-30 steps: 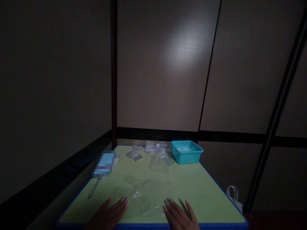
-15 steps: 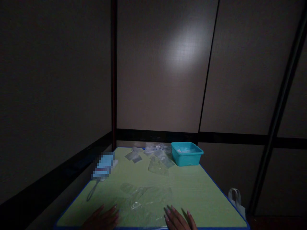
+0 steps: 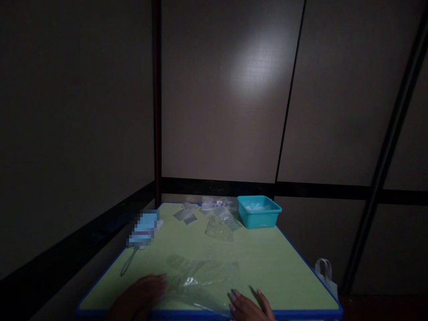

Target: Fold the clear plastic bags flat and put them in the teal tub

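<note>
A clear plastic bag (image 3: pixel 203 278) lies spread, slightly wrinkled, near the front edge of the green table (image 3: pixel 284 276). My left hand (image 3: pixel 140 294) is at the bag's left side, its fingers close together; whether they pinch the film is too dark to tell. At the bag's lower right corner rests my right hand (image 3: pixel 249 305), with fingers apart and thumb spread, touching the table or the film's edge.
A turquoise basket (image 3: pixel 259 218) holding clear plastic stands at the back right. Several clear bags (image 3: pixel 219 227) lie at the back middle. A blurred blue object (image 3: pixel 143 227) with a strap lies at the left edge. A white bag (image 3: pixel 326 274) is beyond the right edge.
My left hand has risen and turned, its fingers now closer together. The near part of the plastic bag has shifted. My right hand stays in nearly the same place.
</note>
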The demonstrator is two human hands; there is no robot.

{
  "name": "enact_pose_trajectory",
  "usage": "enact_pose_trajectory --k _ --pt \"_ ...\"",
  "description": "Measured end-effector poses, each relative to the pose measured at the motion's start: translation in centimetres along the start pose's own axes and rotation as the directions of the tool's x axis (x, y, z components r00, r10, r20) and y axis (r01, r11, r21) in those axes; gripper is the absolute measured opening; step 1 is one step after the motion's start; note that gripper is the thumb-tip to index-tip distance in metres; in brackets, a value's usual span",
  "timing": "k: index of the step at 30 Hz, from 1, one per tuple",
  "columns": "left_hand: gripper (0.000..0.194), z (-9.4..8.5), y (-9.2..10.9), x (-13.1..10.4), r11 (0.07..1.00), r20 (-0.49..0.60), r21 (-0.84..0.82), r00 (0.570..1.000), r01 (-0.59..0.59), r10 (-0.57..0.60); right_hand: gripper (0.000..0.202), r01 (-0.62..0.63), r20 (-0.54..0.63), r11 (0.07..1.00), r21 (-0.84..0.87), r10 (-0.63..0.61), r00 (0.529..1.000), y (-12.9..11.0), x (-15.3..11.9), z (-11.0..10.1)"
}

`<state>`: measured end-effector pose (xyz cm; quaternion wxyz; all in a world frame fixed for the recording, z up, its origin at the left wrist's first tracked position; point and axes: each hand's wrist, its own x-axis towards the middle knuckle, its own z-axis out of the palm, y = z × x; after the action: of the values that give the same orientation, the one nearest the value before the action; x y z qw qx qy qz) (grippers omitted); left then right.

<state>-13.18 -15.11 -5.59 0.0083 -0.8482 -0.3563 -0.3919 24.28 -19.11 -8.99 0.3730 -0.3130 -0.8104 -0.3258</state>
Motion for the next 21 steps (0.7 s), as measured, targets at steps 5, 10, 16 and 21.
enact_pose_trajectory --k 5,10,16,21 --pt "0.017 -1.0 1.5 2.1 0.938 0.149 -0.294 0.979 0.182 -0.143 0.021 -0.074 0.116 0.995 0.073 0.065 0.991 0.0 1.1 -1.9" --pt "0.025 -1.7 2.0 4.1 0.816 0.325 -0.433 0.911 0.384 -0.256 0.016 -0.244 0.253 0.941 0.234 0.183 0.95 -0.4 3.8 -3.4" --pt "0.032 -1.7 2.1 6.5 0.784 0.408 -0.36 0.841 0.505 -0.355 0.015 -0.687 0.51 0.656 0.311 0.494 0.704 -0.2 7.0 -3.9" --pt "0.036 -1.4 2.1 7.2 0.755 0.381 -0.358 0.824 0.55 -0.42 0.02 -0.767 0.553 0.522 0.373 0.539 0.636 0.5 7.4 -2.4"
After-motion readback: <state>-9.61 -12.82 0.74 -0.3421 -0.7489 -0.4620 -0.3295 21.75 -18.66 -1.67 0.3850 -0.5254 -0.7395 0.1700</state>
